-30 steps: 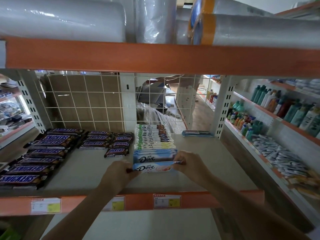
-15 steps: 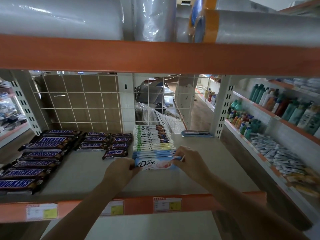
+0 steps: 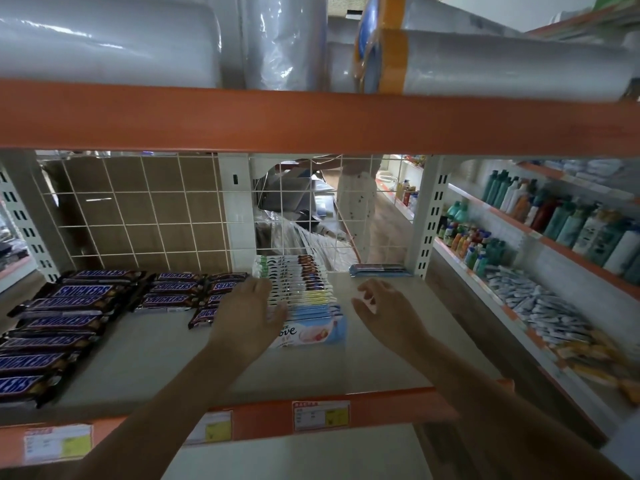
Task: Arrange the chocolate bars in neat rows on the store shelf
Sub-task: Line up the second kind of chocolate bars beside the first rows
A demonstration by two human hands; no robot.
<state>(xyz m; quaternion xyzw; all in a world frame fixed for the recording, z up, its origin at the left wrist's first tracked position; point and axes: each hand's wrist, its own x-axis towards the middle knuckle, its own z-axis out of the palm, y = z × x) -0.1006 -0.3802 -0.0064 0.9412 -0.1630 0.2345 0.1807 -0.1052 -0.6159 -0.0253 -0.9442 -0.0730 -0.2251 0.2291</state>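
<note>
One overlapping Dove bars (image 3: 298, 299) row, front pale-blue.

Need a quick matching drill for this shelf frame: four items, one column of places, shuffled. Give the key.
Items
1. light blue Dove chocolate bar
2. dark brown Snickers bars
3. dark flat packet
4. yellow and white price label

Places
A. on the orange front rail of the shelf
B. left part of the shelf, in rows
C. back right corner, by the slotted upright
D. front of the middle stack, between the two hands

Pairs: 1-D, 2-B, 3-C, 4-A
</note>
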